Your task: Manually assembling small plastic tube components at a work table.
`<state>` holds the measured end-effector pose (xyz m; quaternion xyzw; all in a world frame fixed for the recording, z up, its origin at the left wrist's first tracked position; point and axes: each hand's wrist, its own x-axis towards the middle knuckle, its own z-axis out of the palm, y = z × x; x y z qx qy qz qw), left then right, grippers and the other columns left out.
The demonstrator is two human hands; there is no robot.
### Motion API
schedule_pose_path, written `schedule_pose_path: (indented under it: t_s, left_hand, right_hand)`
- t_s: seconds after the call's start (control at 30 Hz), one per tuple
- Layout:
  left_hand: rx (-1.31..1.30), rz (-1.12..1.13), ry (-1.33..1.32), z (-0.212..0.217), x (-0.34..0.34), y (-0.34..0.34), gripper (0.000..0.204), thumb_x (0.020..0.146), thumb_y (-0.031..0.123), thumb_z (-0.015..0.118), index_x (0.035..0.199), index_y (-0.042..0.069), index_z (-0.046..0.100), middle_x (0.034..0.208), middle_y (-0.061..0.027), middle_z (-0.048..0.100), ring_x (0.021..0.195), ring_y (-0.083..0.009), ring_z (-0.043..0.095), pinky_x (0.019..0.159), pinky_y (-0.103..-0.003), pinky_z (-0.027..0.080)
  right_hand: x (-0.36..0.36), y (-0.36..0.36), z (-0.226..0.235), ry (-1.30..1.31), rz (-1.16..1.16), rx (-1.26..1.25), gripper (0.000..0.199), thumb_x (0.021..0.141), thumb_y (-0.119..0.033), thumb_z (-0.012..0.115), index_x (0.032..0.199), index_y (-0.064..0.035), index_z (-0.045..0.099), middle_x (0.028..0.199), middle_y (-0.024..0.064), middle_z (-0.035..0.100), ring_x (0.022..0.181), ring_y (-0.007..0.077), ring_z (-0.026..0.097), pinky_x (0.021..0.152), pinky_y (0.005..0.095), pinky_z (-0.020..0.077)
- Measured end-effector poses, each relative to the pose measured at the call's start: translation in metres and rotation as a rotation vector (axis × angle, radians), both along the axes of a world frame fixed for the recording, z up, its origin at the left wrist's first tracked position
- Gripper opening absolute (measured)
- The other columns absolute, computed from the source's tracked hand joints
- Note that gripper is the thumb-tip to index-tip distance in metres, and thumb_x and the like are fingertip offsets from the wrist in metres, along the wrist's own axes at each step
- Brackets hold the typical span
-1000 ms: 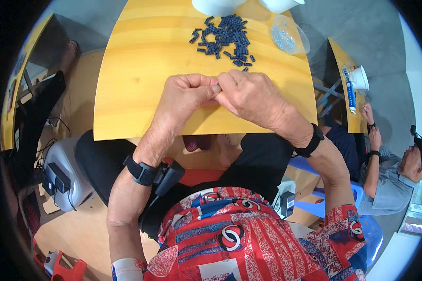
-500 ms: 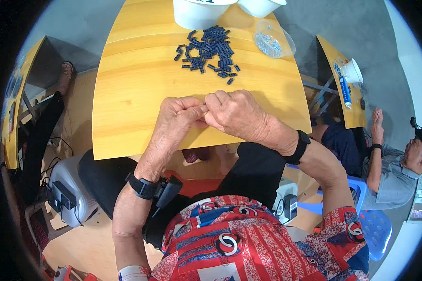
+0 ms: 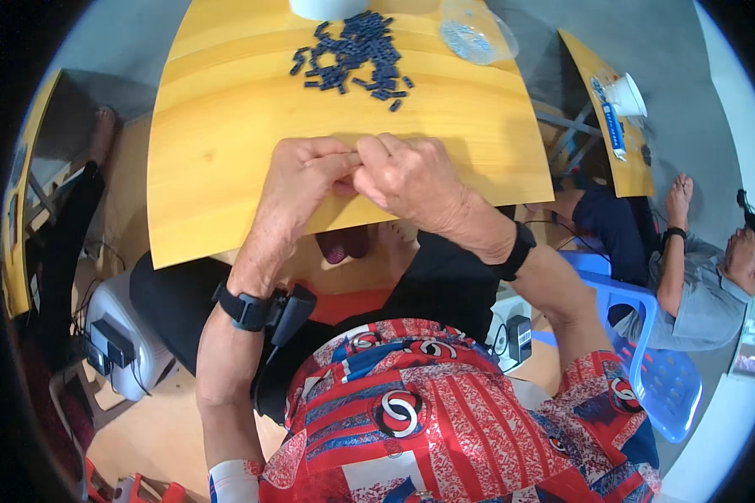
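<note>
Over the near half of the yellow wooden table (image 3: 218, 193), my two hands meet with their fingertips together. My left hand (image 3: 310, 176) is closed in a pinch, thumb and forefinger pressed against the right fingers. Curled beside it, my right hand (image 3: 407, 180) is closed with its knuckles up. Whatever sits between the fingertips is hidden by the fingers. Beyond my hands lies a loose pile of small dark-blue block-like plastic pieces (image 3: 356, 54). A clear plastic tub (image 3: 495, 38) of small silvery parts stands to the right of that pile.
A white tub (image 3: 329, 8) stands at the table's far edge, partly cut off. On the right, another person (image 3: 705, 293) sits by a second table (image 3: 591, 92) bearing a white cup (image 3: 625, 95) and a blue box (image 3: 614, 134). A blue plastic chair (image 3: 658, 369) stands there too.
The view has shifted, so the table, pile and tubs sit higher in the picture, and a second white tub has left it. My hands remain joined in much the same pose.
</note>
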<state>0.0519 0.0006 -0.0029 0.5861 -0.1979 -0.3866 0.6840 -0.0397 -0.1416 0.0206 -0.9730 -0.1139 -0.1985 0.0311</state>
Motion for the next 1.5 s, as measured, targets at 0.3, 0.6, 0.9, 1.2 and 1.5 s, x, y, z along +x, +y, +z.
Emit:
schedule_pose_path:
  t_s: [0.3,0.6,0.9,1.2,1.5]
  left_hand:
    - [0.038,-0.058,-0.113,0.007,-0.011,0.002,0.021,0.089,0.018,0.062,0.092,-0.002,0.069,0.081,-0.0098,0.069,0.07,-0.0132,0.065,0.067,-0.025,0.052]
    - [0.03,0.092,-0.157,0.012,-0.004,0.013,0.02,0.09,0.017,0.061,0.098,0.0,0.069,0.084,-0.0104,0.069,0.073,-0.0138,0.065,0.068,-0.024,0.051]
    - [0.095,0.311,-0.211,-0.002,0.0,0.031,0.019,0.089,0.014,0.062,0.099,-0.001,0.068,0.084,-0.008,0.069,0.072,-0.0119,0.064,0.067,-0.023,0.05]
    - [0.2,0.585,-0.649,-0.007,0.098,0.074,0.019,0.089,0.007,0.061,0.105,-0.002,0.066,0.102,-0.0067,0.067,0.093,-0.0104,0.059,0.085,-0.022,0.045]
    - [0.505,0.509,-1.032,-0.02,0.115,0.064,0.025,0.087,0.004,0.059,0.111,-0.004,0.062,0.127,-0.0168,0.055,0.125,-0.027,0.047,0.103,-0.032,0.036]
  right_hand:
    - [-0.059,-0.007,0.022,-0.092,-0.199,0.455,0.025,0.079,-0.004,0.063,0.104,-0.0011,0.059,0.08,0.0126,0.062,0.07,0.0229,0.064,0.061,0.0318,0.0521]
    - [-0.219,-0.171,-0.017,-0.4,-0.745,1.402,0.029,0.091,-0.004,0.052,0.119,-0.0001,0.057,0.089,0.0049,0.063,0.068,0.009,0.058,0.06,0.0211,0.0482]
    - [-0.245,-0.366,-0.198,-0.083,-1.152,1.367,0.029,0.085,-0.003,0.056,0.113,-0.0043,0.062,0.085,0.0054,0.065,0.066,0.0164,0.061,0.061,0.029,0.0513]
    - [-0.193,-0.342,-0.116,-0.293,-1.148,1.467,0.039,0.083,0.001,0.057,0.122,0.0051,0.052,0.105,0.0139,0.061,0.074,0.0192,0.064,0.057,0.029,0.0512]
    - [-0.025,-0.264,0.103,0.167,-0.258,0.604,0.028,0.087,-0.016,0.057,0.111,-0.0017,0.061,0.099,0.0097,0.067,0.085,0.0187,0.063,0.076,0.0278,0.0492]
